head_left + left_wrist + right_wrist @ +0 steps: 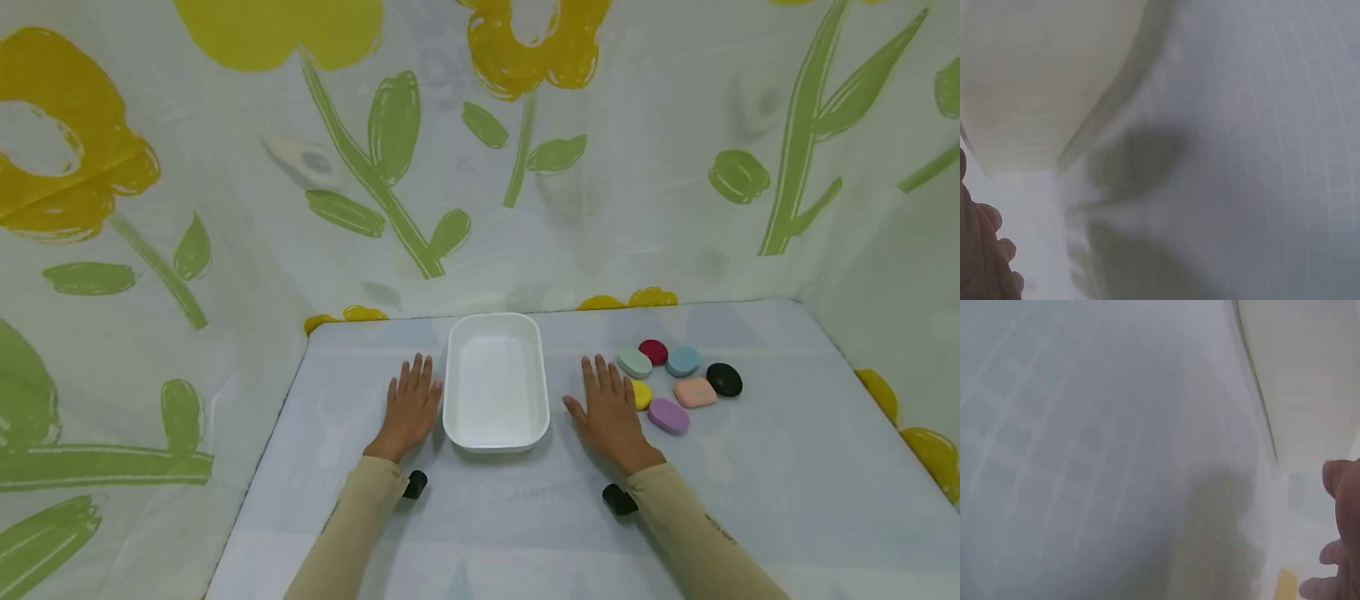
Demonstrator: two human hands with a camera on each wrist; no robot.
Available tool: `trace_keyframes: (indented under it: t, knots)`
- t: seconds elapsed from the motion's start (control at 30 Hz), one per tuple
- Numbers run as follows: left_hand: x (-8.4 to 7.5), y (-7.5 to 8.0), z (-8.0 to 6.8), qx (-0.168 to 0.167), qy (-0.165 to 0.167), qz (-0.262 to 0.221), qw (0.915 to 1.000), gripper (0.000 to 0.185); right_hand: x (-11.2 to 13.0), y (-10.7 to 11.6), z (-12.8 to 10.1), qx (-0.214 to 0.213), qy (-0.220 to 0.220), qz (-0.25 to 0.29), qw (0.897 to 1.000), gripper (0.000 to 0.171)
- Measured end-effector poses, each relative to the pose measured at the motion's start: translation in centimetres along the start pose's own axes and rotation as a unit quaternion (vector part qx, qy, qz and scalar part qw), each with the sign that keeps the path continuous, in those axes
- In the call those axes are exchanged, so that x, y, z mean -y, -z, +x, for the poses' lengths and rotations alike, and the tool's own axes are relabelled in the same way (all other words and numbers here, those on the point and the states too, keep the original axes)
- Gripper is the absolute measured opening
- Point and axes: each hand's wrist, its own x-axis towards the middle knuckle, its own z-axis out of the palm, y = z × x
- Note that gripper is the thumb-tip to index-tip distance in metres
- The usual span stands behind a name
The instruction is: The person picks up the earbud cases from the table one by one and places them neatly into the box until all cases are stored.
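Left hand (411, 404) flat on table (525, 533), right hand (611, 412) likewise

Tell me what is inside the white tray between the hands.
Nothing shows inside the white tray: the head view looks straight into it and its floor is bare white. What lies under the tray is covered. The left hand and right hand lie flat on the table beside it.

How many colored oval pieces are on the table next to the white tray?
7, clustered right of the right hand: pale green, dark red, light blue, black, pink, purple, and yellow, partly hidden by fingers.
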Motion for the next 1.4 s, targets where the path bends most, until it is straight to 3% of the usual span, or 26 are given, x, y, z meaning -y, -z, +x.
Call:
trace_keyframes:
  t: [0.2,0.3,0.4,0.47,0.7,0.93,1.17,1.4]
  knots:
    - [-0.3,-0.4,0.0,-0.023,-0.028,-0.103,0.9940,0.061,-1.2,0.7,-0.4,-0.036,-0.005,0.006,0.999,0.075]
    - [-0.8,-0.5,0.0,-0.029,-0.029,-0.200,0.9790,0.057,-1.9,1.1,-0.6,-0.060,-0.003,0.014,0.998,0.071]
    - [-1.4,-0.5,-0.1,-0.029,0.002,-0.280,0.9597,0.054,-2.7,1.5,-0.7,-0.086,0.001,0.019,0.996,0.065]
    - [-1.8,-0.5,-0.2,-0.035,0.025,-0.306,0.9510,0.052,-3.2,1.7,-0.8,-0.102,-0.001,0.024,0.994,0.060]
    - [-2.4,-0.9,-0.1,-0.069,0.068,-0.356,0.9293,0.044,-4.2,2.2,-1.3,-0.136,-0.013,0.037,0.990,0.050]
    - [-2.2,-1.1,-0.3,-0.062,0.093,-0.399,0.9099,0.040,-4.6,2.2,-1.8,-0.124,-0.009,0.024,0.992,0.041]
    - [-2.1,-1.0,-0.4,-0.056,0.102,-0.416,0.9021,0.039,-4.9,2.5,-1.6,-0.104,-0.002,0.009,0.995,0.039]
    - [-2.2,-1.2,-0.3,-0.057,0.111,-0.428,0.8951,0.039,-4.7,3.0,-1.3,-0.092,0.007,0.031,0.995,0.039]
